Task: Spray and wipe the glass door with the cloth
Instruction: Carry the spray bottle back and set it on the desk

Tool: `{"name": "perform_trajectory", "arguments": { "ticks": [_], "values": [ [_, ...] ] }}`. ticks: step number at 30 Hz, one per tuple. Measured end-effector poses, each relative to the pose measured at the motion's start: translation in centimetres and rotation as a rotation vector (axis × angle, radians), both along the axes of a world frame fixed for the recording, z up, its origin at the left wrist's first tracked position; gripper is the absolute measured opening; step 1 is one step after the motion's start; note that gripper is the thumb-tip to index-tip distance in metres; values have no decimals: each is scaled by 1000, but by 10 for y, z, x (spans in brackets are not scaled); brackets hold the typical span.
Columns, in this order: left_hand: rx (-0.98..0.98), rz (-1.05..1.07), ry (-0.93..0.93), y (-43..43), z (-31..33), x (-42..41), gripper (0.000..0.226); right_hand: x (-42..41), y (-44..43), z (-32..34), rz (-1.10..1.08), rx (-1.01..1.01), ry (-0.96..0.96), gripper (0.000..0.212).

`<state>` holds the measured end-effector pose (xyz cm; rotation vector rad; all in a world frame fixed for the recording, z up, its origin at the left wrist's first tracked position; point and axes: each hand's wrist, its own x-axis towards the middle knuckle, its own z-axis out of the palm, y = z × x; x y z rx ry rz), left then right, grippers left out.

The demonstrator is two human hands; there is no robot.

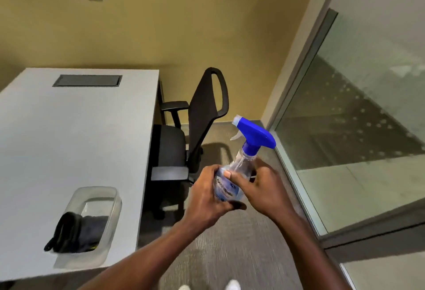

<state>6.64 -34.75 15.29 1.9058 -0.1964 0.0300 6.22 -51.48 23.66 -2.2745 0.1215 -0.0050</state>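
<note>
Our left hand [208,194] and right hand [259,188] both wrap the clear plastic spray bottle [232,181], its blue trigger head tilted up. Right of our hands the glass door [358,128] stands close. Left, on the smooth white worktop [69,128], the dark cloth [76,232] drapes over a clear tub [110,211].

**Bare arms, white shoes**

Both forearms are bare to the frame's lower edge, with no sleeves, watch or rings in view. The left hand [208,194] and right hand [264,186] wear no gloves; one short, pale thumbnail shows. At the bottom edge, the toes of two white shoes [232,285] peek in.
</note>
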Motion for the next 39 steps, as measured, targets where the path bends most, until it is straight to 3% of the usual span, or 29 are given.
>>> {"name": "perform_trajectory", "arguments": {
  "ticks": [12,20,23,28,31,34,39],
  "values": [
    [11,347,12,42,-19,27,91,91,51,-25,423,-12,21,53],
    [18,548,116,86,-23,18,89,121,116,-44,624,-42,66,35],
    [80,556,213,117,-21,20,100,132,150,-52,657,-53,88,40],
    [374,580,412,184,-30,13,136,155,215,-65,682,-96,79,55],
    [533,701,515,227,-43,-10,142,169,254,-79,684,-121,79,61],
    [603,829,602,264,-59,-36,143,180,284,-98,669,-111,89,61],
    [631,841,760,299,-92,-65,166,193,328,-139,660,-123,127,62]
  ]
}}
